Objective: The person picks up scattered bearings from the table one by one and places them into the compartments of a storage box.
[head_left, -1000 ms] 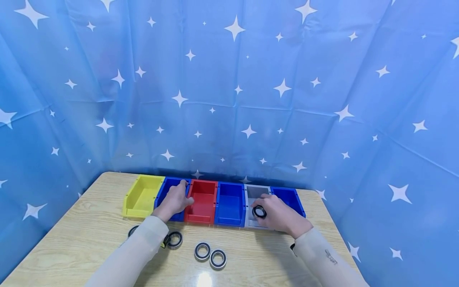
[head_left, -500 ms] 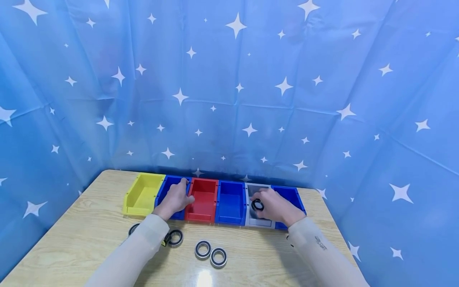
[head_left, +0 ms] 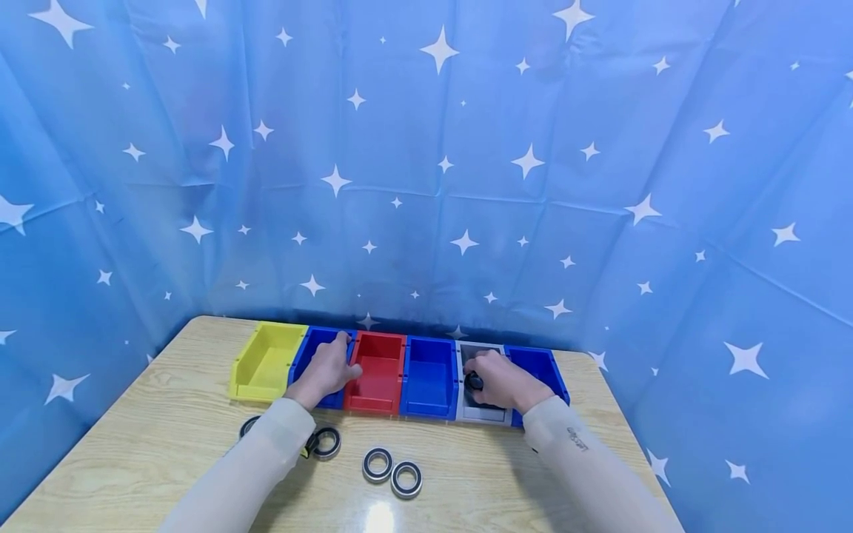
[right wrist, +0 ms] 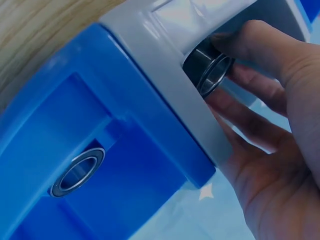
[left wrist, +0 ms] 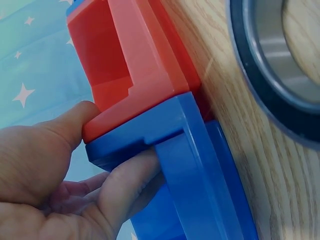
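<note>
My right hand [head_left: 503, 379] is inside the grey bin [head_left: 485, 414], holding a black-rimmed ball bearing [right wrist: 207, 70] between thumb and fingers. In the right wrist view, the bearing sits tilted just inside the bin's wall. My left hand [head_left: 324, 369] grips the adjoining walls of the red bin [left wrist: 155, 65] and the blue bin [left wrist: 190, 150] to its left. Its thumb is on the red side, its fingers inside the blue one. A second bearing [right wrist: 61, 186] leans in the rightmost blue bin [right wrist: 135, 160].
On the wooden table [head_left: 466, 488], two bearings lie touching near the front middle. Another bearing [head_left: 336, 444] and a partly hidden one [head_left: 245, 426] lie by the left sleeve [head_left: 260, 451]. A yellow bin [head_left: 269, 359] ends the row; a middle blue bin [head_left: 429, 374] adjoins the grey one.
My right hand has moved left and lowered the bearing deeper into the grey bin, so less of the bearing shows. My left hand stays in place.
</note>
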`<state>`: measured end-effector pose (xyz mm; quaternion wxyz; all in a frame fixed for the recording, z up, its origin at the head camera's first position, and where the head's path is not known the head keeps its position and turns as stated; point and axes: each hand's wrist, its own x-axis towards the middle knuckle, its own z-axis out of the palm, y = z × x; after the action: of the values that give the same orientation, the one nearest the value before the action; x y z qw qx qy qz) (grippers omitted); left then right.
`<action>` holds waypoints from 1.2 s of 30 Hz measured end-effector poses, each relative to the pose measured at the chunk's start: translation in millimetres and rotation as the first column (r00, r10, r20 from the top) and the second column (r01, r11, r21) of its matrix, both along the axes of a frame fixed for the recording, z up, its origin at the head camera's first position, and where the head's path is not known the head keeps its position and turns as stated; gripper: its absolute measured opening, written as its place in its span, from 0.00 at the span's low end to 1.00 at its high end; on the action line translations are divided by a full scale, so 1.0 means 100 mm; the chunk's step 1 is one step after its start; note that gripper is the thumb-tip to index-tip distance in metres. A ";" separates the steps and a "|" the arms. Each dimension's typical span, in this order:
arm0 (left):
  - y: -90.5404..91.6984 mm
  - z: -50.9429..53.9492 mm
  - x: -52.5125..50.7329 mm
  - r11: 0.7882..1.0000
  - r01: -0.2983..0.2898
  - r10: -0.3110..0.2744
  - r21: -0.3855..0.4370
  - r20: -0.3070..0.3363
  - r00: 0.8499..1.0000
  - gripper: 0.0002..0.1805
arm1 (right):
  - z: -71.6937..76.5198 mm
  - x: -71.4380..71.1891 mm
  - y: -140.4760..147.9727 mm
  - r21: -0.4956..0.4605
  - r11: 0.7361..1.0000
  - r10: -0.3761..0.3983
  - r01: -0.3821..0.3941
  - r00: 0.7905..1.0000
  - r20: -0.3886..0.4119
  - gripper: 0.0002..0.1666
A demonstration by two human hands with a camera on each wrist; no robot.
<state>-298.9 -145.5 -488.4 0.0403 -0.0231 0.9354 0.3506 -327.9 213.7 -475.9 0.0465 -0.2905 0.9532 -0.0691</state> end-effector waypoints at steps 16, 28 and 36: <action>0.01 0.00 0.01 1.000 -0.001 0.001 0.000 -0.010 1.000 0.42 | -0.11 -0.08 -0.06 0.015 1.000 -0.013 0.012 1.000 0.026 0.15; 0.01 0.01 0.01 1.000 -0.015 0.015 -0.006 0.000 1.000 0.42 | -0.15 -0.10 -0.08 0.011 1.000 -0.021 0.021 1.000 0.023 0.14; 0.00 -0.03 -0.03 1.000 -0.009 0.009 -0.009 0.003 1.000 0.42 | -0.15 -0.09 -0.07 0.011 1.000 -0.022 0.022 0.999 0.024 0.11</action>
<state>-302.1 -145.7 -491.5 0.0401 -0.0281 0.9368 0.3464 -336.6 206.3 -490.7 0.0587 -0.2788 0.9561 -0.0679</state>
